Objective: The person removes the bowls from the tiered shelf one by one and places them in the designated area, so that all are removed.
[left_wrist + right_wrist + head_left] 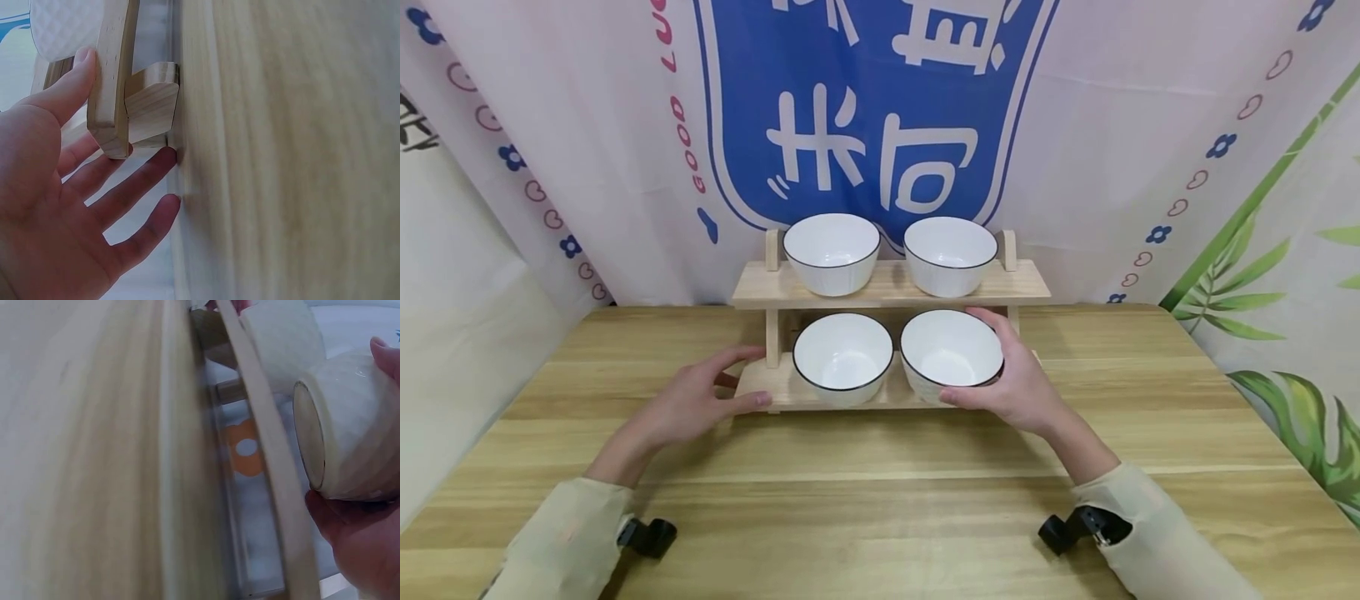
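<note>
A two-tier wooden display rack (752,284) holds white bowls with dark rims. My right hand (1018,383) grips the lower right bowl (951,346), thumb at its front and fingers around its far right side. In the right wrist view that bowl (356,425) is tilted, its round base showing apart from the shelf board (265,437). The lower left bowl (842,354) stands beside it on the lower board. My left hand (700,400) holds the left end of that board; in the left wrist view the thumb lies over the board (111,75) and fingers reach beneath it.
Two more bowls, an upper left bowl (831,254) and an upper right bowl (951,257), stand on the top board. Behind the rack hangs a printed curtain (1090,167). The rack stands near the back of a wood-grain table (865,508).
</note>
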Demonstrator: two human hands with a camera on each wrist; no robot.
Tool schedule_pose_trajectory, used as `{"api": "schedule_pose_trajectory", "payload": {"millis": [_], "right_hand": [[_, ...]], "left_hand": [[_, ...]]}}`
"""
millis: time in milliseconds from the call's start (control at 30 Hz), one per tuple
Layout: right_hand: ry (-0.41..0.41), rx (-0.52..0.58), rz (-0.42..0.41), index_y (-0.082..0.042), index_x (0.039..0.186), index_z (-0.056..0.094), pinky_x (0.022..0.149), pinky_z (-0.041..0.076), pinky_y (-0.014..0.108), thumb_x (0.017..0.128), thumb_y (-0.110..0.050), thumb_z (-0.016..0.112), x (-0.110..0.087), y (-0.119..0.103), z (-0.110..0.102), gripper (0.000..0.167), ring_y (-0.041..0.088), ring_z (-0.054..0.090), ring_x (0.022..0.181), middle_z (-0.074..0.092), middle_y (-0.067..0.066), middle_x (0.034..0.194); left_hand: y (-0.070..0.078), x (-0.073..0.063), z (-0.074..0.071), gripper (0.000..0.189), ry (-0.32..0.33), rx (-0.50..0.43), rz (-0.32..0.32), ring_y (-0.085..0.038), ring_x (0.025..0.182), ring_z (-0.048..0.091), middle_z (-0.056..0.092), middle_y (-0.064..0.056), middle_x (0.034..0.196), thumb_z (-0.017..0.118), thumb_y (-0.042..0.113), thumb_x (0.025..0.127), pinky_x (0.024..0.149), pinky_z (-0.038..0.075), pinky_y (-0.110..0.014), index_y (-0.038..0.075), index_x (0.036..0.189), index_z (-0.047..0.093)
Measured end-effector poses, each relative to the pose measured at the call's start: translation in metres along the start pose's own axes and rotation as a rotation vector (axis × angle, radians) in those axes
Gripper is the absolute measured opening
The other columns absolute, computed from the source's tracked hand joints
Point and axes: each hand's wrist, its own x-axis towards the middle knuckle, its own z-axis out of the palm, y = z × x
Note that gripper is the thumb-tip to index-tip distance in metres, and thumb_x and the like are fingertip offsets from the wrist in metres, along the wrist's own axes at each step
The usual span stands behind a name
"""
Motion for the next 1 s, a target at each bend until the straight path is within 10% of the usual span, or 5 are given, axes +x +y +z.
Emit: {"api": "schedule_pose_trajectory", "payload": {"millis": [267,1000], "right_hand": [[-0.015,0.098,-0.078,-0.009,0.161,0.039,0.102,0.052,0.019,0.072,-0.002,0.096,-0.003,-0.021,-0.001,0.105,0.033,0.057,0.132,0.047,0.015,0.157],[-0.105,0.047,-0.100,-0.016,0.162,0.037,0.109,0.053,0.053,0.069,-0.014,0.102,-0.022,-0.058,0.019,0.113,0.031,0.062,0.132,0.054,0.008,0.154]], "left_hand": [[-0.002,-0.001,0.000,0.082,0.009,0.010,0.008,-0.044,0.129,0.064,0.052,-0.026,0.159,0.073,0.058,0.098,0.095,0.058,-0.058,0.019,0.164,0.043],[0.001,-0.001,-0.001,0.081,0.004,0.017,0.014,-0.045,0.129,0.065,0.052,-0.027,0.159,0.073,0.058,0.099,0.096,0.058,-0.060,0.020,0.163,0.043]]}}
